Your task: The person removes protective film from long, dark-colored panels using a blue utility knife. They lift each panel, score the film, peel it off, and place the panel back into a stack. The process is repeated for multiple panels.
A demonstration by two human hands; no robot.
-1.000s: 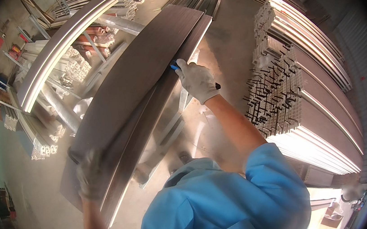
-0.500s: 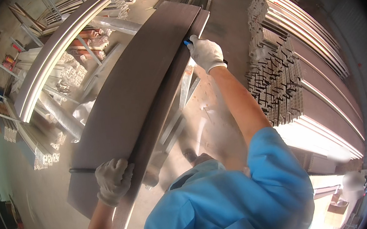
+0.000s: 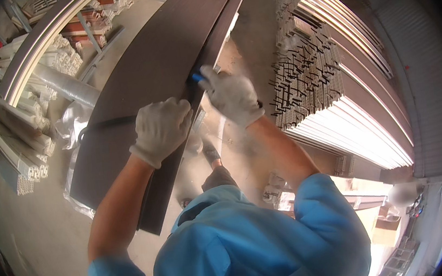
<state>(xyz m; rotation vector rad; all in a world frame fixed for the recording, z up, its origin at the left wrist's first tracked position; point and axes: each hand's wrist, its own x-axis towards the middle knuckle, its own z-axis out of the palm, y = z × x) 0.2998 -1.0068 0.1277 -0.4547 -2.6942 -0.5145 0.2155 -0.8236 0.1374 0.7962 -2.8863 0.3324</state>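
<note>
At eleven o'clock, your plain-faced brown board (image 3: 157, 58) slants; your left grip (image 3: 162, 128), at ten, is closed on a black strap (image 3: 113, 121); your right grip (image 3: 231, 97), at twelve, pinches a blurred blue object (image 3: 197, 77).

A smooth, matt finish is shown by the dark brown panel (image 3: 152, 64) and the narrow board (image 3: 157, 202). The left hand (image 3: 162, 125) and right hand (image 3: 230, 96) are covered in pale, matt cloth. A rubbery look is given by the black strip (image 3: 113, 124), a plastic one by the blue tool (image 3: 197, 77). Soft, creased cloth is seen in the shirt (image 3: 255, 243), glossy, crinkled plastic in the clear film (image 3: 73, 122).
</note>
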